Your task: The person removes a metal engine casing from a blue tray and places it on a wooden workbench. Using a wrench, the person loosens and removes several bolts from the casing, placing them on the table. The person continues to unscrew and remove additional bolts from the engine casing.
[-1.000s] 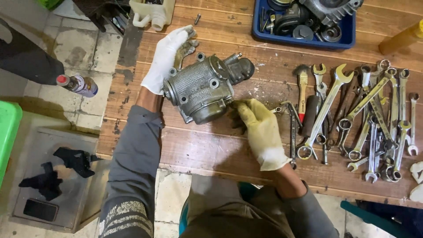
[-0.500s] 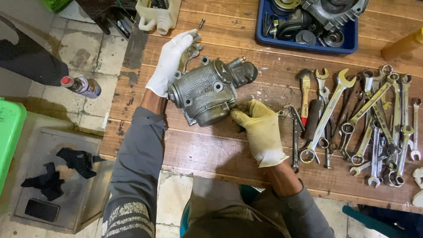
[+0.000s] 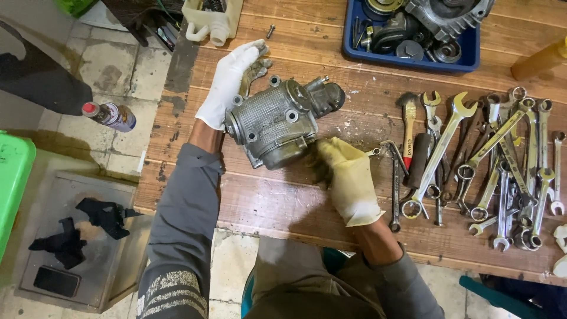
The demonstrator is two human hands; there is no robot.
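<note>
A grey cast-metal engine part with ribbed cover and bolt lugs lies tilted on the wooden workbench. My left hand, in a white glove, grips its far left side. My right hand, in a yellowish dirty glove, presses against its lower right edge; the fingertips are blurred and partly hidden behind the casting.
Several spanners and a small brush lie spread at the right. A blue tray of engine parts stands at the back. A spray can and a green bin are on the floor at left.
The engine part has been turned slightly and shifted toward the left. Both hands stayed on it; the right hand moved a little along its lower edge.
</note>
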